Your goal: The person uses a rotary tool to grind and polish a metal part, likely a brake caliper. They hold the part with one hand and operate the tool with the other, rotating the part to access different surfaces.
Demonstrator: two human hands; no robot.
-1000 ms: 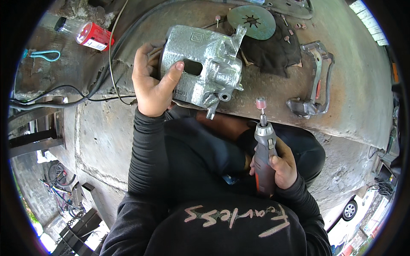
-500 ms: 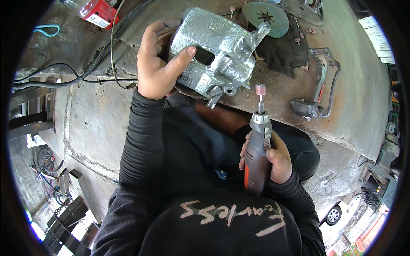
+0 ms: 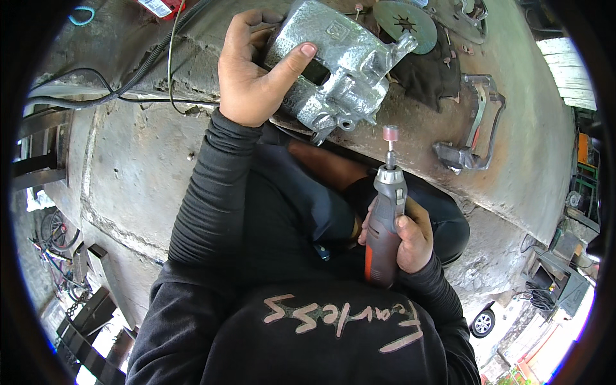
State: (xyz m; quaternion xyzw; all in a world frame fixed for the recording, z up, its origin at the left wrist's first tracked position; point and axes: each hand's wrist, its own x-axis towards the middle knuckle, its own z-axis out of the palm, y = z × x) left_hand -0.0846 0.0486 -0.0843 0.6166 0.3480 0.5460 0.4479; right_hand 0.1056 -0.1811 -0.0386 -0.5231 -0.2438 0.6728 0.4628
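My left hand (image 3: 251,86) is wrapped round one end of a silver brake caliper (image 3: 353,51), its thumb lying by the dark slot in the casting and its other fingers partly hidden behind the body. The caliper is tilted above the slab's near edge. Lower and to the right, my right hand (image 3: 416,236) grips a grey and orange rotary tool (image 3: 384,234) that points away from me. A pink cylindrical grinding stone (image 3: 391,133) sits in its tip, apart from the caliper. Whether it spins I cannot tell.
On the slab (image 3: 526,122) at right lies a metal caliper bracket (image 3: 498,131). Farther back are a dark cloth (image 3: 428,83), a round greenish disc (image 3: 417,32) and several small grinding bits. A ribbed hose (image 3: 138,76) and cables run along the left.
The caliper and my left hand sit slightly higher and farther right in the picture, with the thumb shifted toward the slot's far edge. The rotary tool remains nearly in place.
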